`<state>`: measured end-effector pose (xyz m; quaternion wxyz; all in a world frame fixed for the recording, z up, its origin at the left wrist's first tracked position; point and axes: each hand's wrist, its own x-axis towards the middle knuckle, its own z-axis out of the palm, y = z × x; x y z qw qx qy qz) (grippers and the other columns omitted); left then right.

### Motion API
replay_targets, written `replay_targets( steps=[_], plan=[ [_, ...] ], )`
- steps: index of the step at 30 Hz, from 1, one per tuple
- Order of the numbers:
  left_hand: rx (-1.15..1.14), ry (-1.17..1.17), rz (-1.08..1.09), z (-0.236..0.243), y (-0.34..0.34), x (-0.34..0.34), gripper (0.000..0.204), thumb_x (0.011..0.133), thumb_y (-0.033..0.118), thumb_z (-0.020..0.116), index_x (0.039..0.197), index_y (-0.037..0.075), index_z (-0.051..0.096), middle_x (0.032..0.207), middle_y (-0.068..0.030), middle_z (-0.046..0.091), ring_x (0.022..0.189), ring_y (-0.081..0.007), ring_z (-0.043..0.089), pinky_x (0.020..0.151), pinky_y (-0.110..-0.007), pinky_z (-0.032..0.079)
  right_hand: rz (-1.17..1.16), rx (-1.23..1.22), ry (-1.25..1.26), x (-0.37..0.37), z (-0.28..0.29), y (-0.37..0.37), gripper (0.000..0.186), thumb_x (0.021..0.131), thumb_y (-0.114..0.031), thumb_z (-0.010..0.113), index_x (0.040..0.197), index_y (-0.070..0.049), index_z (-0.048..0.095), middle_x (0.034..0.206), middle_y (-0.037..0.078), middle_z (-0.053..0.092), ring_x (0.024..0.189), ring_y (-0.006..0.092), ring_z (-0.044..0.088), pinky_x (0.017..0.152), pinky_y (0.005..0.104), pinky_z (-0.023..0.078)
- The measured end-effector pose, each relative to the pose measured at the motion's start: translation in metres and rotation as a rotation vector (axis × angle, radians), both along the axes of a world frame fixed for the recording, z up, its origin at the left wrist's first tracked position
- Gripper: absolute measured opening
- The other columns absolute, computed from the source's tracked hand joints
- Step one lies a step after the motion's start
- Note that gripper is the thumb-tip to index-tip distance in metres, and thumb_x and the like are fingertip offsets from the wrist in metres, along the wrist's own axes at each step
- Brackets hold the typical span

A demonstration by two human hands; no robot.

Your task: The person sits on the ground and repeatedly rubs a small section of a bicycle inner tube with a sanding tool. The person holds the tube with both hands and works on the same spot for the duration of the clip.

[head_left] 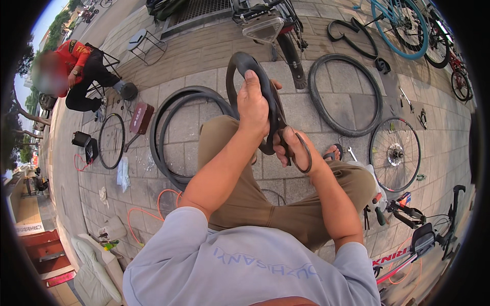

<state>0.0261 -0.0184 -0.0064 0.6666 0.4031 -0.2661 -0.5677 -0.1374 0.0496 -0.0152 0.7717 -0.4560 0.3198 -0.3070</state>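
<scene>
My left hand (252, 104) is wrapped round a black rubber loop (241, 62), a bicycle tyre or tube folded into a narrow oval, with the thumb along its upper part. My right hand (298, 148) is closed on the same rubber lower down, to the right of my left hand; a thin dark curved band lies across that hand. The loop is held up in front of me, over the gap between my knees. Just beyond it are two tyres (166, 106) on the pavement at left and a treaded tyre (320, 104) at right.
A person in red (76, 56) sits at upper left near a brown toolbox (143, 118). A bare rim (122, 140), a spoked wheel (388, 179), wrenches (351, 153) and an orange hose (148, 211) lie around me. Bicycles (398, 25) stand at upper right, another (423, 232) at lower right.
</scene>
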Motion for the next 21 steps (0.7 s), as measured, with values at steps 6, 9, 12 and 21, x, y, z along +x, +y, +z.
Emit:
replay_targets(
  steps=[6,9,12,21],
  plan=[
    [0.014,-0.046,0.032,0.005,0.002,-0.007,0.06,0.11,0.061,0.047,0.128,0.005,0.056,0.089,-0.0101,0.066,0.066,-0.0156,0.061,0.059,-0.03,0.051,-0.014,-0.038,0.075,-0.004,0.006,-0.003,0.062,0.108,-0.065,0.048,0.093,-0.005,0.056,0.077,0.001,0.052,0.06,0.0113,0.05,0.056,0.0289,0.044],
    [0.046,-0.068,0.101,0.01,0.003,-0.014,0.062,0.112,0.06,0.042,0.095,0.004,0.06,0.075,-0.0064,0.064,0.059,-0.0128,0.056,0.054,-0.029,0.048,-0.021,-0.081,0.107,-0.003,0.0,-0.004,0.062,0.109,-0.065,0.047,0.093,-0.005,0.056,0.076,0.001,0.051,0.061,0.011,0.051,0.056,0.0292,0.045],
    [0.039,-0.101,0.017,0.004,0.004,-0.007,0.064,0.111,0.063,0.043,0.131,0.004,0.055,0.088,-0.0097,0.065,0.067,-0.0156,0.06,0.06,-0.031,0.051,0.005,-0.109,0.091,-0.003,-0.001,-0.005,0.067,0.109,-0.066,0.043,0.104,-0.001,0.058,0.077,0.002,0.051,0.063,0.0129,0.05,0.057,0.0287,0.044],
    [0.042,-0.048,0.096,0.012,0.003,-0.015,0.054,0.115,0.054,0.042,0.096,0.006,0.059,0.077,-0.0054,0.065,0.065,-0.0127,0.058,0.059,-0.03,0.049,-0.001,-0.04,0.043,-0.003,-0.002,-0.003,0.067,0.108,-0.068,0.046,0.102,-0.002,0.056,0.075,0.001,0.049,0.061,0.0123,0.048,0.056,0.0291,0.042]
  ],
)
